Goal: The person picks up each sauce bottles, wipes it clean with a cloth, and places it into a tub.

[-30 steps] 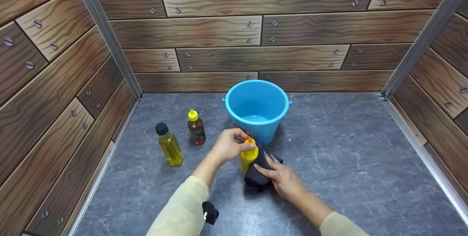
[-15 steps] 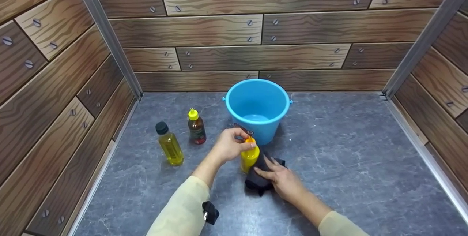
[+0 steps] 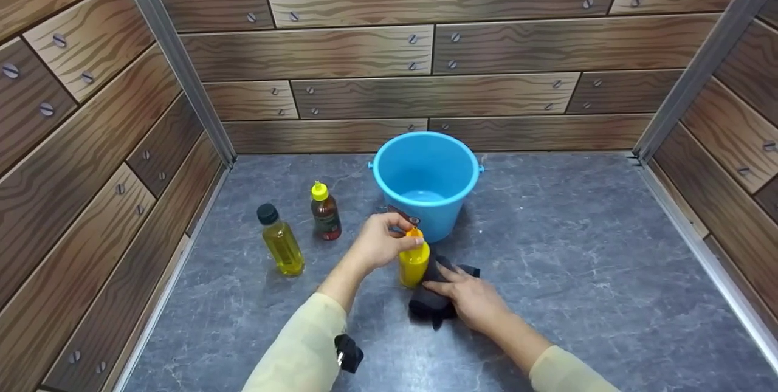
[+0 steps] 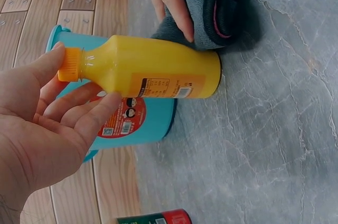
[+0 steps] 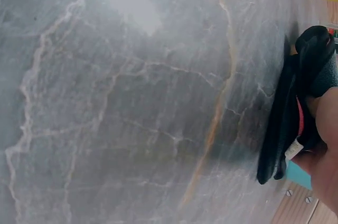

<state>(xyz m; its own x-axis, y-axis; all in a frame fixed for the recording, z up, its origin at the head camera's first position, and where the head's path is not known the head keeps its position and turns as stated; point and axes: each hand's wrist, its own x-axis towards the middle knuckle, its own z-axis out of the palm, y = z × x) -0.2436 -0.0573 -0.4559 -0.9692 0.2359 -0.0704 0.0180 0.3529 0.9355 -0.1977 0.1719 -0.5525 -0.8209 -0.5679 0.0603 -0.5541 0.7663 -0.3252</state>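
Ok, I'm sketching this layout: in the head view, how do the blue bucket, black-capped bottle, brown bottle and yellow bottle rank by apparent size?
1. Blue bucket
2. Black-capped bottle
3. Brown bottle and yellow bottle: too alike to rank, and the left hand covers part of the yellow one.

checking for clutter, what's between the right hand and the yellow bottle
The dark cloth lies between the right hand and the yellow bottle, right beside the bottle; the head view shows this.
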